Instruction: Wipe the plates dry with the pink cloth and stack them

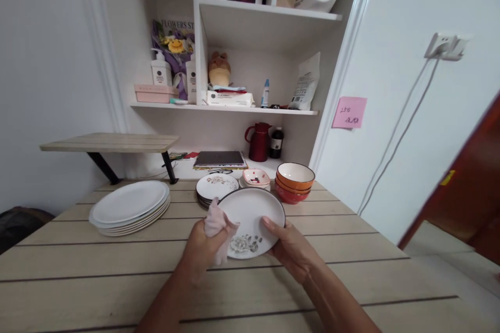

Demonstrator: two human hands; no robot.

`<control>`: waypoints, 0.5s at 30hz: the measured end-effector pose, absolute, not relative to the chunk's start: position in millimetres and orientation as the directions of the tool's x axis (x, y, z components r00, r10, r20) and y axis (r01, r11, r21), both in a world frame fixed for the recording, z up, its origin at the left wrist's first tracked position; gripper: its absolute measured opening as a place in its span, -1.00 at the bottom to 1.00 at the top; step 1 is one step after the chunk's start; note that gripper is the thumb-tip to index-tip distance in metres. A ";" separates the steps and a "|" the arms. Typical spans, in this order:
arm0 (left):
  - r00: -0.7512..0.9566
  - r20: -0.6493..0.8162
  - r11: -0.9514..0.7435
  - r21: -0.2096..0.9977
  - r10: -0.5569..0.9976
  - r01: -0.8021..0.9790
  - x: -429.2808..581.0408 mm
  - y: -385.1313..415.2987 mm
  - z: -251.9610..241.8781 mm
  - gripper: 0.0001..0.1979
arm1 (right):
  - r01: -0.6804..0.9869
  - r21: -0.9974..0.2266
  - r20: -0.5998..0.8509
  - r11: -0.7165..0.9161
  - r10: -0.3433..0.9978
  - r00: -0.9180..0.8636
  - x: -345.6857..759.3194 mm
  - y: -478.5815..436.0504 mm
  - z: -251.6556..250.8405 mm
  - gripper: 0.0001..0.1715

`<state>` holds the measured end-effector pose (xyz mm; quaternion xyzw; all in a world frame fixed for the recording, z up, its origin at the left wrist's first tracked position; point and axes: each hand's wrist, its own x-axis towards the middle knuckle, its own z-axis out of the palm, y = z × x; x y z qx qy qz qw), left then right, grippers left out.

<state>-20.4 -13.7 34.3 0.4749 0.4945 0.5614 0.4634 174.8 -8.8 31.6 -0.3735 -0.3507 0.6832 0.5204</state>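
In the head view, we see both our hands on one round plate at the middle of the desk, white with a dark rim and a grey flower print near its lower edge. Our left hand is closed around a pale pink cloth, which lies against the plate's left edge. Our right hand is clamped on the right rim, thumb on the upper face and fingers beneath. The plate tilts towards us; whether it touches the desk, we cannot tell.

Just behind it we have a stack of smaller flowered plates, a squarish patterned dish and, to the right, stacked orange and red bowls. Well to the left sits a stack of large white plates. Farther back stands a dark red jug beside a dark bottle.
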 end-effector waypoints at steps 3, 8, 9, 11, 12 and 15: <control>-0.012 0.012 -0.013 0.994 1.000 -0.104 -21.1 -12.0 27.7 -0.60 | -0.267 -0.948 -0.148 -0.175 0.982 -0.118 179.0 -10.5 35.1 -0.43; 0.010 -0.125 0.124 0.959 0.992 -0.256 -18.4 -10.4 11.6 -0.51 | -0.028 -0.981 -0.191 -0.191 0.982 0.008 179.8 -4.3 26.9 -0.52; 0.014 -0.133 0.131 0.955 0.991 -0.266 -17.9 -9.9 9.8 -0.50 | -0.035 -0.980 -0.197 -0.197 0.980 0.007 178.8 -2.9 24.7 -0.55; 0.012 -0.147 0.144 0.948 0.989 -0.285 -17.2 -8.3 7.9 -0.47 | -0.106 -0.965 -0.244 -0.239 0.969 0.036 175.5 -0.7 20.9 -0.62; 0.007 -0.156 0.151 0.942 0.988 -0.300 -17.1 -7.1 7.3 -0.45 | -0.147 -0.953 -0.275 -0.264 0.960 0.060 173.4 0.1 19.2 -0.64; -0.049 -0.178 0.148 0.916 0.983 -0.374 -19.6 -0.9 4.8 -0.38 | -0.236 -0.928 -0.325 -0.289 0.937 0.132 166.4 4.7 14.8 -0.69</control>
